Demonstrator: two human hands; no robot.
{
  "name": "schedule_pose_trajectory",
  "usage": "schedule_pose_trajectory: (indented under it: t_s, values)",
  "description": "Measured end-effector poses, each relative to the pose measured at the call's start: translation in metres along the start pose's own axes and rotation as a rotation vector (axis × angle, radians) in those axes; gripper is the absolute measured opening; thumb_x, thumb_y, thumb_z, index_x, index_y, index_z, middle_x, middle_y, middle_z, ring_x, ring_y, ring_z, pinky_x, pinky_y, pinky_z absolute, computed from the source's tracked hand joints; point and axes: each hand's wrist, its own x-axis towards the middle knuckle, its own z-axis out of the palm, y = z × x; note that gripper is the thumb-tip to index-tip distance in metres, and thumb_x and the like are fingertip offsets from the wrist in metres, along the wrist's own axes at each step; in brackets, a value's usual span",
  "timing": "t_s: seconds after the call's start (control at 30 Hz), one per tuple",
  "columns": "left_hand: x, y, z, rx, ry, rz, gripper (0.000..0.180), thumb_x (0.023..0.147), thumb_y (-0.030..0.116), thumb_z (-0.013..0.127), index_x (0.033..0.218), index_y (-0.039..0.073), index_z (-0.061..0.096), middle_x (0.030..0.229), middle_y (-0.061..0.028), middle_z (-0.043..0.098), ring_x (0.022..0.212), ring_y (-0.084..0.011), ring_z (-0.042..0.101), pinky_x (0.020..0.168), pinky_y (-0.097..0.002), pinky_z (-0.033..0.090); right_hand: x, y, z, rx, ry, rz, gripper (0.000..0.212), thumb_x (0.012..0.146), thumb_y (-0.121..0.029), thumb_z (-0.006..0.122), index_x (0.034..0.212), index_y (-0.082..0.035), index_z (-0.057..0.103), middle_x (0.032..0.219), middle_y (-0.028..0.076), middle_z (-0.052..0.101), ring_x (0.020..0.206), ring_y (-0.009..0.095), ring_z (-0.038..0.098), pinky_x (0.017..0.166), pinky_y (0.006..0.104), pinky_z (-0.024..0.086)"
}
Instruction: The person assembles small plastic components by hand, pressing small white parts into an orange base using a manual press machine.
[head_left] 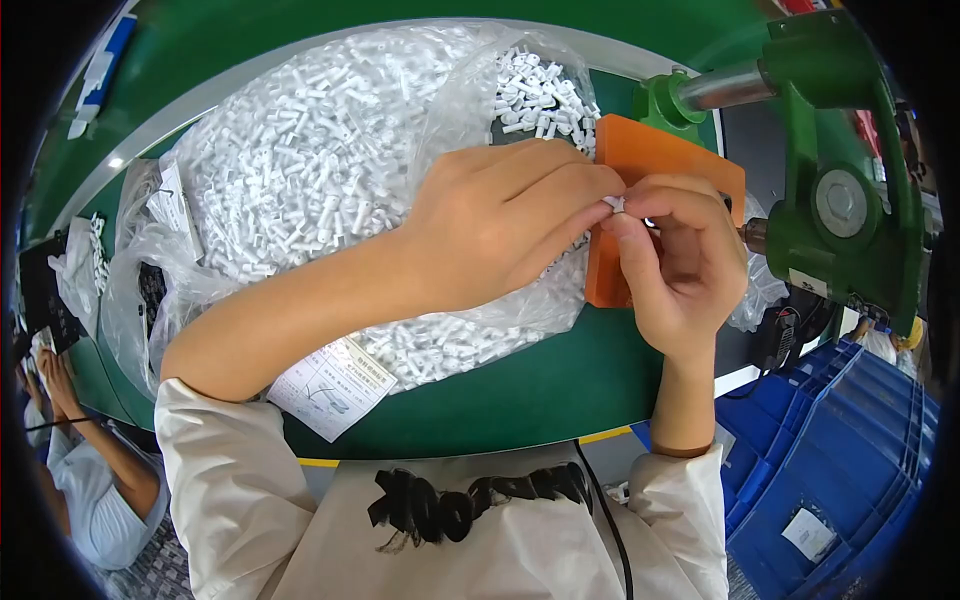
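Both my hands meet over the front of an orange block (668, 160) beside a green hand press (840, 190). A small white plastic part (614, 203) sits between their fingertips. My left hand (510, 215) reaches across from the left with its fingers closed at the part, and the thumb side is partly hidden. My right hand (690, 255) pinches the same part between thumb and forefinger, the other fingers curled in. Beneath my left forearm lies a large clear plastic bag (320, 130) full of similar white parts.
Loose white parts (545, 95) lie at the bag's far right. A printed paper sheet (335, 385) rests at the green table's near edge (480, 420). Blue plastic crates (840, 460) stand at the lower right. Another person's arm (105, 460) shows at far left.
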Motion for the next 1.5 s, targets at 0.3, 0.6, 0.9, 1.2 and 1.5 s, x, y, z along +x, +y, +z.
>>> schedule_pose_trajectory:
  t_s: [0.3,0.6,0.9,1.2,1.5]
  values:
    - [0.001,-0.002,-0.004,0.033,-0.019,-0.003,0.018,0.079,-0.003,0.073,0.095,-0.001,0.067,0.088,-0.0119,0.070,0.073,-0.0253,0.070,0.058,-0.0301,0.055,-0.001,0.004,0.005,0.029,0.038,-0.006,0.017,0.080,0.008,0.073,0.095,0.006,0.064,0.096,0.014,0.066,0.076,0.016,0.064,0.066,0.0242,0.051]
    - [0.002,0.000,-0.001,0.029,-0.008,-0.030,0.017,0.079,-0.003,0.073,0.095,0.000,0.067,0.087,-0.0119,0.070,0.070,-0.0247,0.069,0.057,-0.0298,0.054,-0.004,0.001,0.009,0.053,0.119,0.071,0.036,0.077,0.003,0.079,0.109,0.002,0.060,0.097,0.012,0.066,0.075,0.016,0.065,0.067,0.0265,0.053]
    - [0.000,0.000,0.001,0.017,-0.023,-0.080,0.016,0.077,0.000,0.077,0.088,0.001,0.065,0.082,-0.0108,0.069,0.067,-0.0237,0.068,0.056,-0.0299,0.053,-0.026,-0.033,0.030,0.079,-0.327,-0.498,0.029,0.078,-0.012,0.077,0.067,-0.002,0.053,0.064,0.003,0.043,0.055,0.019,0.048,0.048,0.0299,0.042]
    - [0.001,0.000,0.005,0.055,-0.041,-0.026,0.016,0.077,-0.002,0.075,0.090,0.001,0.067,0.080,-0.0086,0.069,0.066,-0.0232,0.067,0.053,-0.0302,0.051,-0.044,-0.014,0.065,-0.029,-0.398,-0.460,0.034,0.077,-0.015,0.078,0.061,-0.006,0.048,0.062,0.003,0.040,0.053,0.018,0.046,0.048,0.0290,0.041]
    - [0.031,0.016,0.025,0.107,-0.014,0.110,0.015,0.070,0.006,0.077,0.083,0.005,0.070,0.077,-0.0057,0.067,0.065,-0.0222,0.063,0.051,-0.0316,0.049,-0.046,-0.014,0.067,-0.150,-0.350,-0.485,0.031,0.076,-0.018,0.078,0.061,-0.011,0.051,0.065,0.001,0.044,0.061,0.018,0.049,0.055,0.0318,0.041]
